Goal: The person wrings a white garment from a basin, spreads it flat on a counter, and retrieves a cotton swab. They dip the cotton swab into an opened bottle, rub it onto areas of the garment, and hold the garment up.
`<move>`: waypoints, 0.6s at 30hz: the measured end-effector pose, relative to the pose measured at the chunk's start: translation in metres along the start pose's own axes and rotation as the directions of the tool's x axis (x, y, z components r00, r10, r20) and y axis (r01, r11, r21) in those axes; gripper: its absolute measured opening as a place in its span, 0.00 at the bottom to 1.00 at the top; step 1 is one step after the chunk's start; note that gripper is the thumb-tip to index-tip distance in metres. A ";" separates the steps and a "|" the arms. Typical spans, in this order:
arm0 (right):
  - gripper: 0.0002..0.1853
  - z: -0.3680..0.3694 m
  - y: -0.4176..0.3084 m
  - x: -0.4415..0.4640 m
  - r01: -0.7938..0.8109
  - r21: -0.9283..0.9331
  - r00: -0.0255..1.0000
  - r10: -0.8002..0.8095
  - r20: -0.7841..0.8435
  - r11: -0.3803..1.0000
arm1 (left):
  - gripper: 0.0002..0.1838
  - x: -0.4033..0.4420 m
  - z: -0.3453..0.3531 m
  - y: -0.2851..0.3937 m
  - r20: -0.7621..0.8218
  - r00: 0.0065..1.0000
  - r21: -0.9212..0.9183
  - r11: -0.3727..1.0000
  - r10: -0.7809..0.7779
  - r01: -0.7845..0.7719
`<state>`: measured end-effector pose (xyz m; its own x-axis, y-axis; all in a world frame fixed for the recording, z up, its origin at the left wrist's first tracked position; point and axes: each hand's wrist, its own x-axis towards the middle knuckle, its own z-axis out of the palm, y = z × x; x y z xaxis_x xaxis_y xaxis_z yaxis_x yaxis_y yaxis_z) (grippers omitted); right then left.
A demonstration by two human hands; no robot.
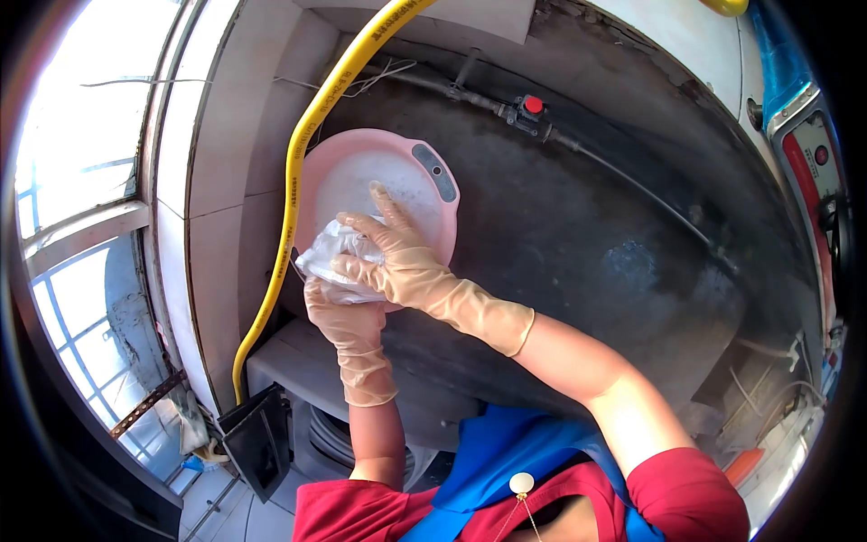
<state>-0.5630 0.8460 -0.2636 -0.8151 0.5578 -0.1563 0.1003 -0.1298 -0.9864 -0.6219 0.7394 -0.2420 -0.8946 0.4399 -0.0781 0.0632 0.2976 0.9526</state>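
Observation:
Both my hands wear pale, translucent rubber gloves. Between them is a bunched, wet-looking white cloth (pixel 332 251), over the near side of a pink basin (pixel 444 226). My left hand (pixel 345 316) grips the cloth from below, and its fingers are partly hidden by the folds. Lying across the cloth from the right, my right hand (pixel 394 253) presses on it, thumb and lower fingers against the fabric and one finger stretched out over the basin. Foamy, whitish water (pixel 361 176) fills the basin.
A yellow hose (pixel 293 172) runs down the basin's left side. Behind it, a pipe carries a valve with a red knob (pixel 533 106). The basin stands on a dark surface (pixel 560 235). Windows (pixel 86 226) are at left, and a red-and-silver appliance (pixel 808 167) is at far right.

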 end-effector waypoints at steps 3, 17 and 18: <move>0.26 0.002 -0.012 -0.006 0.118 -0.246 0.993 -0.111 0.041 0.962 | 0.28 0.006 0.002 0.016 0.007 0.984 -0.402 0.901 -0.176 0.164; 0.11 0.004 -0.017 0.002 0.482 -0.523 0.856 -0.504 0.112 0.703 | 0.18 0.017 -0.025 -0.037 0.179 0.984 0.169 0.985 0.014 -0.045; 0.11 0.005 -0.017 0.004 0.478 -0.523 0.858 -0.502 0.107 0.706 | 0.18 0.017 -0.021 -0.029 0.184 0.983 0.172 0.984 0.012 -0.045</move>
<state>-0.5711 0.8459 -0.2468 -0.8109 0.4561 0.3666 -0.0206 0.6039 -0.7968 -0.6487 0.7206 -0.2653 -0.7973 0.5917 -0.1190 0.1780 0.4190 0.8904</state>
